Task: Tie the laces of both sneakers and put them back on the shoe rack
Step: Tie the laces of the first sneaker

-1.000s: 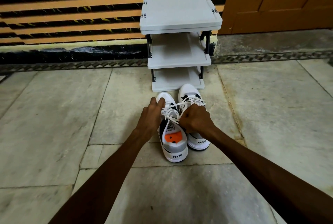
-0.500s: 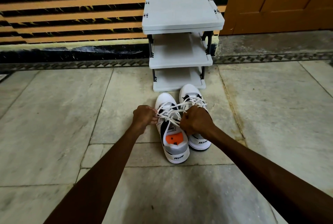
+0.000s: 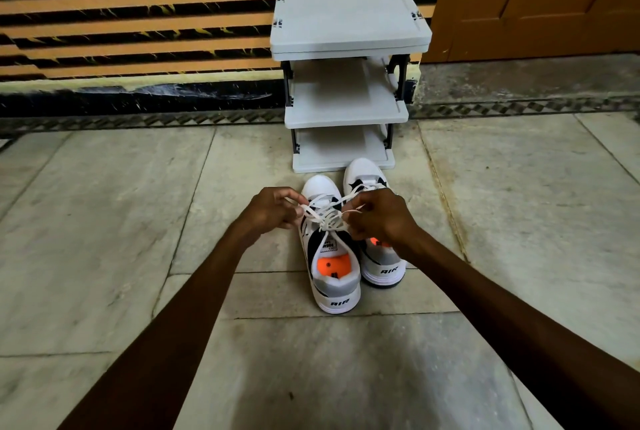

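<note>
While both hands' fingers pinch laces | sneakers beside rack edge

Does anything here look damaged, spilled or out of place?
Nothing stands out. Both sneakers stand upright, side by side, on the floor before the rack; both hands are on the nearer one's laces.
</note>
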`<move>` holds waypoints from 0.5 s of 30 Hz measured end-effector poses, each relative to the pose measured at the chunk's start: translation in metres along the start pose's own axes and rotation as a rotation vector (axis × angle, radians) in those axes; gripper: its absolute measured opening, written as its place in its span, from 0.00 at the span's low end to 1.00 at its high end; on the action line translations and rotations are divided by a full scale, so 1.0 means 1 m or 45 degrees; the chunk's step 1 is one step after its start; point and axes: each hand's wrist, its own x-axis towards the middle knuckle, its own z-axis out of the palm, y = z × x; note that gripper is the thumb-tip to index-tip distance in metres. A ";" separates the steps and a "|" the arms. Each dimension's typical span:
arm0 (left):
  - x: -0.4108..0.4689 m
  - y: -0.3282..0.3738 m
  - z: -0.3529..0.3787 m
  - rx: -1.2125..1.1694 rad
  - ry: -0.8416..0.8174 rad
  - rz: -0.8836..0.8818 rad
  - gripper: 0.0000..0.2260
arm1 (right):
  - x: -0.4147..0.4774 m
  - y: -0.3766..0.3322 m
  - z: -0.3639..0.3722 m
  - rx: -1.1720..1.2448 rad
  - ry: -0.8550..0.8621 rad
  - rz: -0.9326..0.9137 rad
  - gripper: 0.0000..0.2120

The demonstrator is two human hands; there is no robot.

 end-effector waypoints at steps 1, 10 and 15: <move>0.000 0.000 -0.001 -0.021 -0.013 0.015 0.08 | 0.000 -0.001 -0.001 0.097 -0.027 0.004 0.04; 0.007 -0.016 0.009 -0.017 0.187 -0.035 0.07 | 0.006 0.005 -0.001 0.163 -0.056 -0.083 0.11; 0.008 -0.014 0.010 -0.227 0.156 -0.075 0.03 | 0.011 0.005 0.001 0.196 -0.101 -0.083 0.09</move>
